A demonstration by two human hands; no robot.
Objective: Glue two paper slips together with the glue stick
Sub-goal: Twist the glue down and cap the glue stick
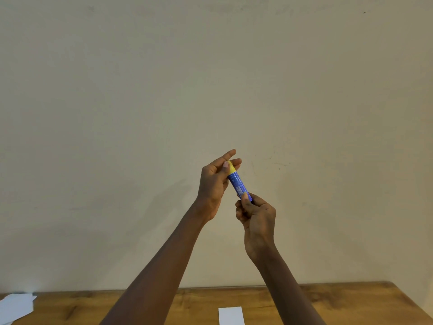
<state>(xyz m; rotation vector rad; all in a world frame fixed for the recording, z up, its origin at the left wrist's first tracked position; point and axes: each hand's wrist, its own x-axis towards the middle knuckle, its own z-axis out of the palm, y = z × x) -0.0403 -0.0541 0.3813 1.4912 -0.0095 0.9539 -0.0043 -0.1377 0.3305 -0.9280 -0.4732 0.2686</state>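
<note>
Facing bare beige wall [210,78] w/ wood table [351,301] below

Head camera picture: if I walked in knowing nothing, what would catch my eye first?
Two bare hands raised in front of a plain wall, holding a blue glue stick between them: the left hand pinches its yellow cap, the right hand grips the lower end. Far below, on the wooden table, lies a white paper slip, with more white paper at the left edge.

Blue glue stick [239,184] with yellow cap on, tilted, held aloft; white paper slip [231,315] flat on wooden table.
</note>
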